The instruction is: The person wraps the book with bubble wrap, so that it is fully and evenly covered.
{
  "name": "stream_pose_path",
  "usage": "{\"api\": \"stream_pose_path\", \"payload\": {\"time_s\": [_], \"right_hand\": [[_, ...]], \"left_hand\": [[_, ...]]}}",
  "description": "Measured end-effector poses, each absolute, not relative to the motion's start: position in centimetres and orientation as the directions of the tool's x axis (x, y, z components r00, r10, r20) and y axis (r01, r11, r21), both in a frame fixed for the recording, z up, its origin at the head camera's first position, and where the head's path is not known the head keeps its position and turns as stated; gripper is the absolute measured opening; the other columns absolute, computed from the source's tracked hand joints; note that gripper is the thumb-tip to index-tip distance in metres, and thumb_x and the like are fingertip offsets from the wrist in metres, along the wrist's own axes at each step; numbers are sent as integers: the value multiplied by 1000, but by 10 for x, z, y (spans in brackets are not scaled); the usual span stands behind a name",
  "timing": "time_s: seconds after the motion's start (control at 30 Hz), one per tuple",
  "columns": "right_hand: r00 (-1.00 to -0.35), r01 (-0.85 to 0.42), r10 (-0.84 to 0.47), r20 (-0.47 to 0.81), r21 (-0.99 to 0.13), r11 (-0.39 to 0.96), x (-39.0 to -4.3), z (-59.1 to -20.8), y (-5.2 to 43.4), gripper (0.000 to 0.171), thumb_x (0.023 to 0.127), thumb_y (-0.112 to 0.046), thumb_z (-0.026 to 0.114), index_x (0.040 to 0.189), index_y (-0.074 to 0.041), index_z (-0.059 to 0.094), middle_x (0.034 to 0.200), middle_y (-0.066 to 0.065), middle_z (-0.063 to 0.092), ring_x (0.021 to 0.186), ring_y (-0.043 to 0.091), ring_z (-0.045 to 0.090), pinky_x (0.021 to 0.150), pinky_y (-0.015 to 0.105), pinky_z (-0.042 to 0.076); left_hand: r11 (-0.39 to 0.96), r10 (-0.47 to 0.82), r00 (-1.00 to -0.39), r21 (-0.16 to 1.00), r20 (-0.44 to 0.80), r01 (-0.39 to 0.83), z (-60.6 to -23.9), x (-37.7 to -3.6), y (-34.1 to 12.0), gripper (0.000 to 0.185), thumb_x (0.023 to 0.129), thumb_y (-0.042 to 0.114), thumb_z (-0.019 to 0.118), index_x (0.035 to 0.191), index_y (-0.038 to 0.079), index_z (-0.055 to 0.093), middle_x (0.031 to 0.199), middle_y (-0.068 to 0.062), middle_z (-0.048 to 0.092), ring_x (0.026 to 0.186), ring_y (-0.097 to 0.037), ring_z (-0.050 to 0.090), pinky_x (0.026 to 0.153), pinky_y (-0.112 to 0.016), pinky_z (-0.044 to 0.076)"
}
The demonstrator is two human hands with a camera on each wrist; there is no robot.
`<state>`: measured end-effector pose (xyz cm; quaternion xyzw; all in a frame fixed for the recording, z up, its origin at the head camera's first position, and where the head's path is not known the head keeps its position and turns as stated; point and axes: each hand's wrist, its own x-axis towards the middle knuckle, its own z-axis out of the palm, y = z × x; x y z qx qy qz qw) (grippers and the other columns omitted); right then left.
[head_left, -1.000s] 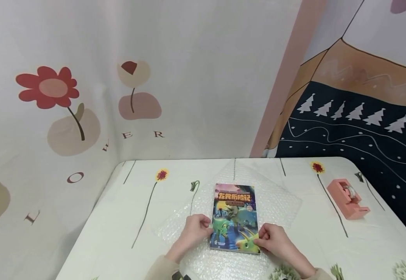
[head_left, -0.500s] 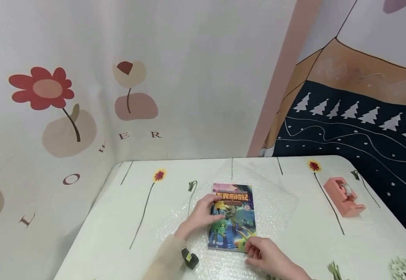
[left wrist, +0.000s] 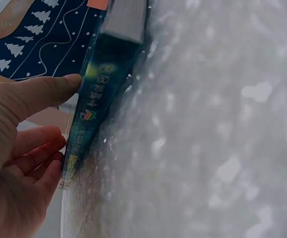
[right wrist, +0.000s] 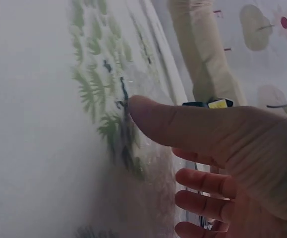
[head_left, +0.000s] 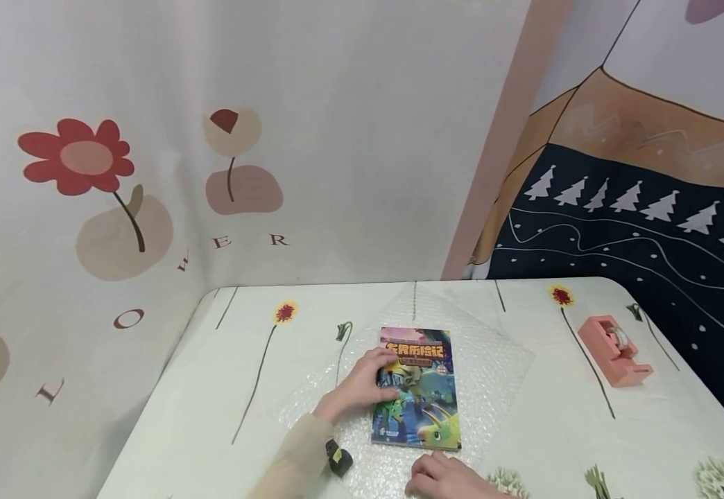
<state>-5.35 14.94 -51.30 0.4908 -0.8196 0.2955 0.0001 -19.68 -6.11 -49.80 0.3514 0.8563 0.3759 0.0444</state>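
Note:
A colourful dinosaur book (head_left: 421, 395) lies flat on a sheet of clear bubble wrap (head_left: 493, 360) on the flowered table (head_left: 225, 416). My left hand (head_left: 368, 384) rests on the book's left edge. In the left wrist view its thumb (left wrist: 49, 89) touches the book's spine (left wrist: 96, 104) and its fingers stay loose and nearly straight. My right hand (head_left: 440, 478) is at the near edge of the bubble wrap, just below the book. In the right wrist view its thumb (right wrist: 153, 119) lies on the wrap (right wrist: 133, 198) with the fingers (right wrist: 202, 183) curled under, pinching the edge.
A pink tape dispenser (head_left: 614, 350) stands on the table at the right. Printed cloth walls close in behind and on both sides. A small black and yellow device (head_left: 337, 457) sits on my left wrist. Bare tablecloth lies left of the wrap.
My left hand slid up the book's left edge and now rests on it. My right hand left the book's lower right corner and dropped back to the wrap's near edge.

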Motion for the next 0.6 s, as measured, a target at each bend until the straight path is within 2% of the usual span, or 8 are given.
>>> {"api": "stream_pose_path", "payload": {"time_s": [0.17,0.4,0.5,0.6], "right_hand": [[-531,-804,-814,233,-442,398,-50,-508,148,20,97,-37,49,105,-23,60,102,-10,55,88,0,49,65,10,37],[-430,-897,-852,298,-243,368,-47,-505,143,16,97,-38,49,99,-27,60,95,-16,56,83,-6,48,67,1,22],[-393,-919,-836,383,-205,338,-50,-500,142,13,94,-34,54,97,-24,61,92,-15,57,81,-5,50,70,0,28],[-362,-932,-804,471,-177,316,-56,-490,144,8,92,-23,59,98,-18,61,92,-11,58,83,-1,53,73,6,39]], "left_hand": [[492,637,-753,664,165,563,-497,-196,-59,62,72,15,78,123,-8,54,128,-18,51,119,-34,45,103,-48,34],[515,628,-764,657,147,550,-495,-196,-59,61,71,15,79,123,-8,55,128,-18,50,120,-34,45,104,-47,34],[516,625,-767,661,143,544,-495,-195,-59,61,71,15,79,122,-8,55,128,-17,50,120,-33,45,104,-46,33],[514,629,-764,662,141,546,-494,-195,-59,59,71,14,78,121,-9,55,127,-17,51,119,-33,45,104,-46,34]]}}
